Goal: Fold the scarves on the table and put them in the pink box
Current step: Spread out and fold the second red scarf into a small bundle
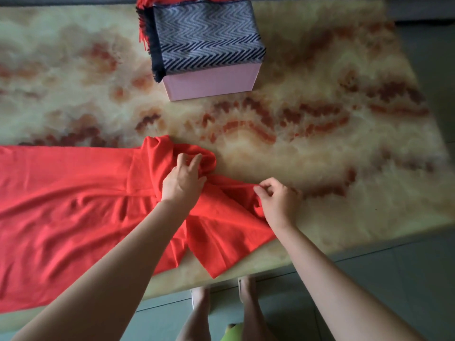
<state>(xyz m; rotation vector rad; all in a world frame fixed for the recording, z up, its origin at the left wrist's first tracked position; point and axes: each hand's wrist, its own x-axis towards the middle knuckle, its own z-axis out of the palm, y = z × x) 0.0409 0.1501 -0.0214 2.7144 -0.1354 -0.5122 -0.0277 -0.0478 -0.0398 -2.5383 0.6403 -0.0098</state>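
Observation:
A long red scarf (69,207) lies spread across the left and near part of the table, its right end bunched and creased. My left hand (183,179) grips a bunched fold at the scarf's far right end. My right hand (277,200) pinches the scarf's right edge between thumb and fingers. The pink box (211,83) stands at the far middle of the table. A folded black-and-grey zigzag scarf (206,38) fills its top, with a red fringed scarf (142,25) showing under it at the left side.
The marble-patterned table (332,143) runs right of the scarf, its near edge close to my body. Below the edge are a green tiled floor (394,279) and my feet (221,296).

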